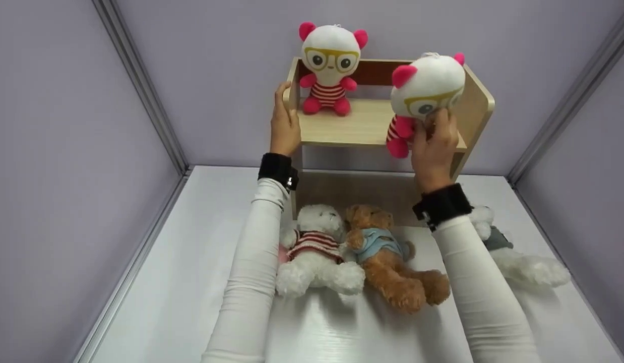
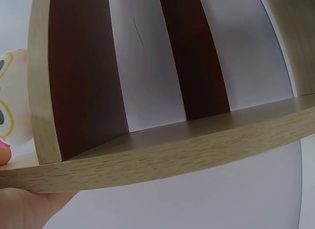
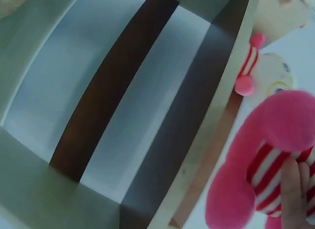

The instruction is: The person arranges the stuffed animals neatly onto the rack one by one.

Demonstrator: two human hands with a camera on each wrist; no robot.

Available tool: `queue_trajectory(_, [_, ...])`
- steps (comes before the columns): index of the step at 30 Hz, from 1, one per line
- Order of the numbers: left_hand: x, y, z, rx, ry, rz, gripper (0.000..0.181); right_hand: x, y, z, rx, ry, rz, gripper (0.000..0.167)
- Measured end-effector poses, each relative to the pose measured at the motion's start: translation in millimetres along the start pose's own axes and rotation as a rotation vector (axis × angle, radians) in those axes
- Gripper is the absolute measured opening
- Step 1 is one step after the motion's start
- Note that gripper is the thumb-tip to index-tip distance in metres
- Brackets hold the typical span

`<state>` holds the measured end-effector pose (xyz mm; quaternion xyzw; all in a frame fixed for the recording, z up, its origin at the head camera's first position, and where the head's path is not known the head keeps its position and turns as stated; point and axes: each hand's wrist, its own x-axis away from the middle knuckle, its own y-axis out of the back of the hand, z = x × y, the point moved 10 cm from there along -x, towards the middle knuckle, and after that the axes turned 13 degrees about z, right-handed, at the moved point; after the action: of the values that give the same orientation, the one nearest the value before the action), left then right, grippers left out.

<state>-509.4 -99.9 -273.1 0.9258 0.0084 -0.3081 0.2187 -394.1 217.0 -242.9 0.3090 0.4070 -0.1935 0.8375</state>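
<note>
My left hand grips the left side panel of a small wooden shelf. In the left wrist view, the thumb and the rest of that hand lie on opposite faces of the panel's edge. A panda plush with yellow glasses, pink ears and a striped body sits upright at the shelf's left end. My right hand holds a second, matching panda plush at the right end, tilted sideways. Its pink limbs hang at the shelf's front edge. Fingers press on its striped body in the right wrist view.
On the white table before the shelf lie a white plush bear in a striped top and a brown teddy bear in blue. Another white plush lies right of my right arm, partly hidden. Grey walls enclose the table.
</note>
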Motion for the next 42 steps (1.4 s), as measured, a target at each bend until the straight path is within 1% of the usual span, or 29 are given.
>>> queue_trajectory(2, [1.3, -0.9, 1.1, -0.002, 0.002, 0.000, 0.058, -10.6, -15, -4, -0.001, -0.001, 0.030, 0.012])
queue_trajectory(5, [4.0, -2.8, 2.5, 0.002, 0.008, 0.004, 0.058, -16.8, -35, -17, 0.025, -0.047, 0.089, 0.007])
queue_trajectory(7, [5.9, -4.3, 3.1, 0.003, 0.013, 0.010, 0.058, -15.9, -43, -26, 0.067, -0.080, 0.127, 0.008])
queue_trajectory(10, [7.3, -5.2, 2.0, 0.002, 0.018, 0.016, 0.058, -14.1, -48, -35, 0.129, -0.113, 0.160, 0.011])
queue_trajectory(15, [3.7, -0.7, -4.7, 0.010, -0.010, 0.001, 0.059, -17.8, -54, -37, 0.193, -0.102, 0.237, 0.016])
queue_trajectory(18, [0.9, 1.4, -7.3, 0.013, -0.019, -0.004, 0.059, -20.8, -59, -36, 0.198, -0.091, 0.296, 0.021])
queue_trajectory(21, [-0.7, 1.4, -7.5, 0.009, -0.013, 0.002, 0.059, -22.0, -66, -36, 0.194, -0.083, 0.347, 0.027])
queue_trajectory(24, [-1.2, 0.7, -7.2, 0.003, -0.009, 0.008, 0.059, -22.7, -70, -36, 0.175, -0.052, 0.359, 0.029])
queue_trajectory(27, [-1.1, 0.6, -6.3, -0.001, -0.003, 0.011, 0.059, -23.4, -75, -36, 0.185, -0.032, 0.354, 0.029])
queue_trajectory(29, [-0.8, 0.9, -5.4, -0.004, 0.002, 0.011, 0.058, -23.9, -78, -36, 0.225, -0.038, 0.351, 0.030])
queue_trajectory(34, [-0.2, 0.7, -1.6, -0.005, 0.024, 0.012, 0.059, -24.1, -85, -39, 0.441, -0.109, 0.371, 0.034])
queue_trajectory(36, [0.1, 0.1, 0.5, -0.009, 0.038, 0.016, 0.059, -24.2, -88, -40, 0.506, -0.129, 0.383, 0.035])
queue_trajectory(39, [0.2, 0.2, 2.7, -0.011, 0.049, 0.017, 0.060, -24.6, -92, -41, 0.551, -0.138, 0.404, 0.035])
queue_trajectory(42, [0.3, 1.1, 2.3, -0.011, 0.047, 0.015, 0.060, -24.6, -96, -41, 0.557, -0.130, 0.437, 0.036])
